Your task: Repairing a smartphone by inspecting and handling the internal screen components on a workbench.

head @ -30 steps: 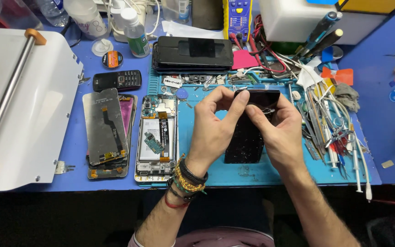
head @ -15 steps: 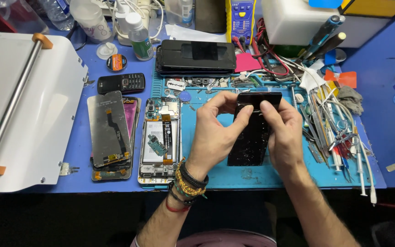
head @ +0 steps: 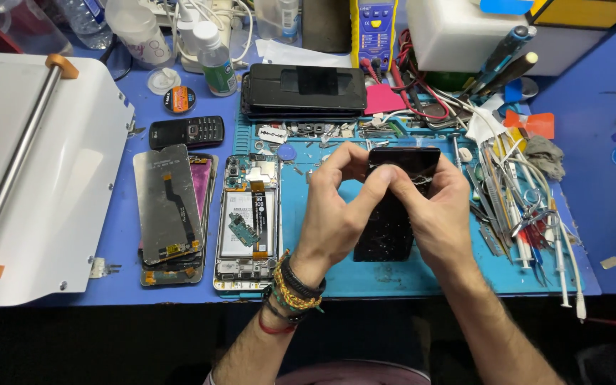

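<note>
Compared with a second ago the black phone screen panel point(head: 393, 207) has barely travelled: it sat a touch higher between the hands then, and now it has settled a little lower over the teal work mat point(head: 365, 278), with the whole view nudged sideways (that part is just the head moving, I reckon). What did change is the fingers: the left hand point(head: 336, 214) has slid its thumb and forefinger further across the top edge, and the right hand point(head: 443, 214) has closed in from the other side, so my guess is the working-over of that top end is well in hand rather than just starting. Each grip is a tight pinch, fingertips pressed on the panel's upper end with no gap showing, both hands sharing the one piece. The panel itself is a long dark slab, held lengthwise away from the person, glossy at the top and dusted with pale specks and scuffs down its lower half; whether its bottom end touches the mat I can't tell. Left of it on the mat lies an opened phone frame point(head: 247, 221) with its board showing, and beside that, on the blue tabletop point(head: 593, 142), a loose display assembly point(head: 169, 207) face down. A row of tweezers and tools point(head: 529, 214) sits just to the right.
</note>
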